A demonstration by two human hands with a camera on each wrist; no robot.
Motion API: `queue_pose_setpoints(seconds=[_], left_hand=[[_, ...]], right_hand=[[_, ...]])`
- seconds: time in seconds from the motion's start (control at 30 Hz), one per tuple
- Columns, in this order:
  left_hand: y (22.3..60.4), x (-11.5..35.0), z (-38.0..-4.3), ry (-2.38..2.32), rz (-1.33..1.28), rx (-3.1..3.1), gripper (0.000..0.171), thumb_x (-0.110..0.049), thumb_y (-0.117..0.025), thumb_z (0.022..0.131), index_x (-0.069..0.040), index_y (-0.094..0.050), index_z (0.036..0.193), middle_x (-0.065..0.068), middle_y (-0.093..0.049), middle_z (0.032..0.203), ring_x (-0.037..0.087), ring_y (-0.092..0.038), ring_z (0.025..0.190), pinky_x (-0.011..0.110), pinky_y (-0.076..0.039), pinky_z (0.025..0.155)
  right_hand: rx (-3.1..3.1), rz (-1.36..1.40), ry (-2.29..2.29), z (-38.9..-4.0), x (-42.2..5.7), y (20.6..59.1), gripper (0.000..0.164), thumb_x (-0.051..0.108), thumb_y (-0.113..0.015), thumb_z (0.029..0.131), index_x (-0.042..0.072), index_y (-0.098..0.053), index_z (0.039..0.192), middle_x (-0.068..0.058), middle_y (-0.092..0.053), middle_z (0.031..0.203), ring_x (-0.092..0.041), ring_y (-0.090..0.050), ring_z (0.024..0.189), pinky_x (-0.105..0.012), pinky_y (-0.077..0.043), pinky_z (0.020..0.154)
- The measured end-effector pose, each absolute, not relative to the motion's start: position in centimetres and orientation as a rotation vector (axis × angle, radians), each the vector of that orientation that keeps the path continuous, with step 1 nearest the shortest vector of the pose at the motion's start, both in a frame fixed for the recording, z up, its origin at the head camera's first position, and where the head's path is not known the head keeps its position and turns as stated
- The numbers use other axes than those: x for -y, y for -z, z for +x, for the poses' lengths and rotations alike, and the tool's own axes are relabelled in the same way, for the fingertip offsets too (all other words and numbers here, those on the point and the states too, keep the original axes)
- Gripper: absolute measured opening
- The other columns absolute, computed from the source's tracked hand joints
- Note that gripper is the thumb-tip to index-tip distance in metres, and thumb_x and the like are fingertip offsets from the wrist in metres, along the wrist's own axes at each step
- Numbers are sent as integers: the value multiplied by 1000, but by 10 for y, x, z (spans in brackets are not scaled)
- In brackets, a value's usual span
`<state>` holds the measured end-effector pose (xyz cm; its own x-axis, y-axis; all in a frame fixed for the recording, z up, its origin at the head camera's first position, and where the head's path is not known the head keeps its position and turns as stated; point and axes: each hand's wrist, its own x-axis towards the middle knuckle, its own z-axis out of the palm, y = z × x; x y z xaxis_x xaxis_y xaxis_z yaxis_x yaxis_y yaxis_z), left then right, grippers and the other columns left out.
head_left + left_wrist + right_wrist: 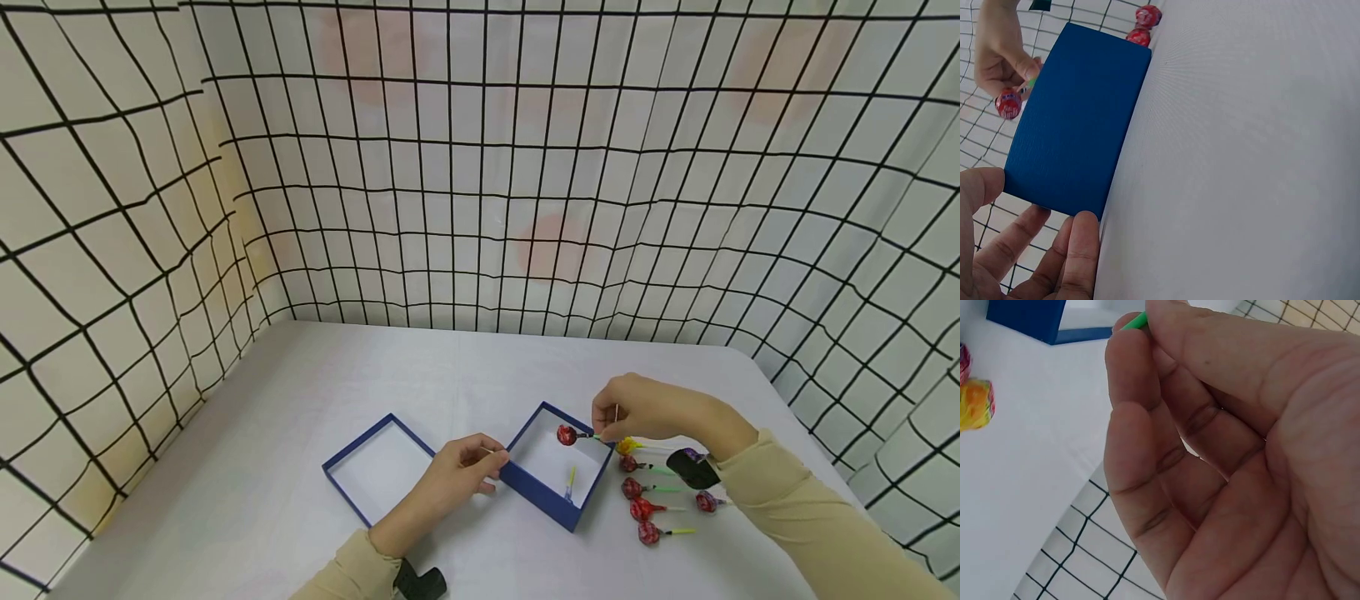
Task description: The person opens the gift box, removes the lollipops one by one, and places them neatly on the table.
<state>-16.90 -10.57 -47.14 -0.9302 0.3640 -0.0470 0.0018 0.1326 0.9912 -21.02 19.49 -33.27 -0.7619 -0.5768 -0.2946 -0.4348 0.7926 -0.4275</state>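
Note:
A lollipop (567, 435) with a red wrapper hangs over the blue box (536, 496), its head towards the left. My right hand (637, 408) pinches its green stick (1137, 322) between thumb and fingertips. The box has a white inside, where a yellow stick (572, 477) with a bluish end leans by the near right wall. At the box's left corner, my left hand (461, 471) grips it, thumb at the upper edge and fingers (1082, 244) against the lower part. The right wrist view shows the stick but not the lollipop's head.
Left of my left hand lies a blue-rimmed lid (343, 492), white inside. Several wrapped lollipops (648, 532) lie in a loose column right of the box, with a purple-wrapped one (706, 501) farther right. Black netting (480, 192) stands behind the white table (247, 467).

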Motion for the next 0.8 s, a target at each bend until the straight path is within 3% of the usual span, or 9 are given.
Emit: queue_pose_setpoints(seconds=[0.27, 0.8], left_hand=[[471, 106, -168, -1867, 372, -2144, 32, -30, -70, 107, -1, -73, 121, 14, -76, 103, 15, -70, 90, 33, -66, 79], [470, 106, -168, -1859, 364, -2160, 30, -29, -70, 106, -2, -74, 121, 11, -76, 103, 15, -71, 90, 33, -66, 80]], right_hand=[[-2591, -778, 493, -202, -221, 332, 15, 11, -78, 98, 19, -70, 87, 8, -68, 83, -8, -58, 77, -23, -50, 70], [-2556, -698, 621, -183, -295, 346, 10, 12, -76, 98, 14, -71, 90, 9, -67, 79, -2, -56, 71, -23, -48, 63]])
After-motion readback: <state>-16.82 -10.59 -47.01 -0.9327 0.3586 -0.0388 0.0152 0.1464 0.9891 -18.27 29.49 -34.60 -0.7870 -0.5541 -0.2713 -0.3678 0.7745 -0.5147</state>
